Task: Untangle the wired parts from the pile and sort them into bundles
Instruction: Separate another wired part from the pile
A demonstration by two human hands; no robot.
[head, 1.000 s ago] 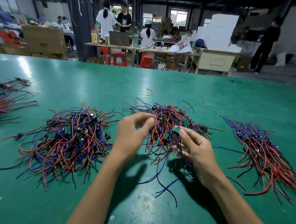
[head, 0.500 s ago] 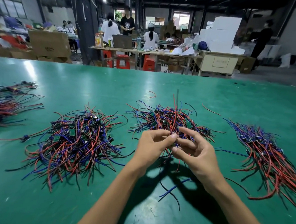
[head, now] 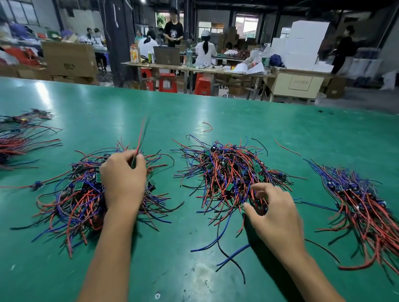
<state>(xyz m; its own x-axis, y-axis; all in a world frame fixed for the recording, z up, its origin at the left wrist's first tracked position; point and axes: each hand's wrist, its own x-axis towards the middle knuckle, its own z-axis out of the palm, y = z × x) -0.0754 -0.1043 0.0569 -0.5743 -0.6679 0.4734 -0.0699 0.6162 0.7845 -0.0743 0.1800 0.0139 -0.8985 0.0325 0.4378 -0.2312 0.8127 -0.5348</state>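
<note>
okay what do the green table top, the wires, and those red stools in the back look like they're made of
Table top: a smooth green sheet, likely vinyl or rubber matting; glossy, it mirrors the ceiling lights, with scuffs near the front edge.
Wires: thin, flexible, in what looks like red, blue and black plastic insulation; they bend and tangle freely.
Stools: probably moulded plastic, uniform bright red; too far off to be sure.

Four wire piles (head: 229, 173) across the table (head: 186, 278) — side by side.
</note>
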